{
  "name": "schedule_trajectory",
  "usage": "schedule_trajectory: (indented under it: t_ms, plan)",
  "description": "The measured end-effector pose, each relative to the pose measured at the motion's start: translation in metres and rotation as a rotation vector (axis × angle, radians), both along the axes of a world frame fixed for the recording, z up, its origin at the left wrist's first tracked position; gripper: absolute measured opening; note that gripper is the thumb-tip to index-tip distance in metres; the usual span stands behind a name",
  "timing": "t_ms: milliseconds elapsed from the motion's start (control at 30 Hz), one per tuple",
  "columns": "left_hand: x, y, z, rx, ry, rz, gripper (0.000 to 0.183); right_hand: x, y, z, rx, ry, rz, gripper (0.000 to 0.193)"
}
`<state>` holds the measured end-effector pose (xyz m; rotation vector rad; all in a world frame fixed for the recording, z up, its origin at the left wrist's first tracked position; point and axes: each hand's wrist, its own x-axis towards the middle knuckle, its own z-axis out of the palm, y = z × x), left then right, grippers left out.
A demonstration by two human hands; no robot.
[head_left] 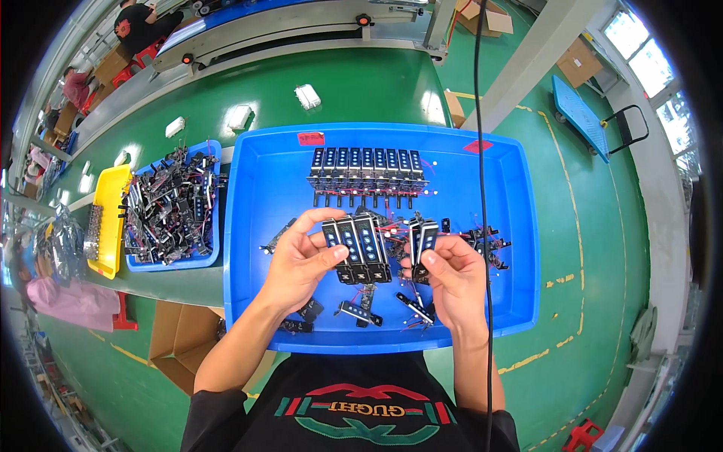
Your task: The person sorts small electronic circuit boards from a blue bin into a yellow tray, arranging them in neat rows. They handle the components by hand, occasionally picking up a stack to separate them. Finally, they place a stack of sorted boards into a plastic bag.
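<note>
Over a large blue tub, my left hand grips a row of three black modules with blue-white dots down their faces. Close beside it on the right, my right hand pinches a single module of the same kind between thumb and fingers. A small gap separates the single one from the row. Farther back in the tub stands a neat row of several such modules with wires and white connectors behind them. Loose modules lie scattered beneath my hands.
A smaller blue tray heaped with wired modules and a yellow tray sit at the left. White pieces lie on the green bench. A black cable hangs down near my right hand. An open carton stands below left.
</note>
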<state>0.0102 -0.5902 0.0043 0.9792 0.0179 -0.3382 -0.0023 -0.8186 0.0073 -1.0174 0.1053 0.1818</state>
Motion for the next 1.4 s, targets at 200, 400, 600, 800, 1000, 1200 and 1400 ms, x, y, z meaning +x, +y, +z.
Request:
schedule_trajectory:
  t_ms: [200,400,600,800,1000,1200,1400]
  plan:
    - [0.001,-0.001,-0.002,-0.012,0.023,0.05,0.045,-0.014,-0.015,-0.015,-0.678,-0.354,-0.156,0.02]
    - [-0.002,-0.002,-0.005,-0.005,-0.024,0.044,0.045,-0.015,-0.018,0.002,-1.293,-0.558,-0.214,0.027]
    - [-0.004,-0.004,-0.01,0.081,-0.039,-0.037,0.041,-0.015,0.006,0.015,-0.967,-0.649,-0.199,0.028]
    - [-0.007,0.001,-0.015,-0.022,-0.041,-0.048,0.039,-0.009,0.022,0.009,-0.862,-0.568,-0.14,0.027]
    - [-0.006,-0.003,-0.01,0.066,-0.093,-0.076,0.039,-0.017,0.039,0.005,-0.368,-0.222,-0.17,0.029]
    - [-0.009,-0.006,0.0,0.169,-0.145,-0.055,0.038,-0.015,0.031,0.0,-0.614,-0.25,-0.055,0.029]
    - [-0.013,-0.017,0.007,0.221,-0.154,0.027,0.039,-0.021,0.044,0.002,-0.954,-0.536,-0.273,0.023]
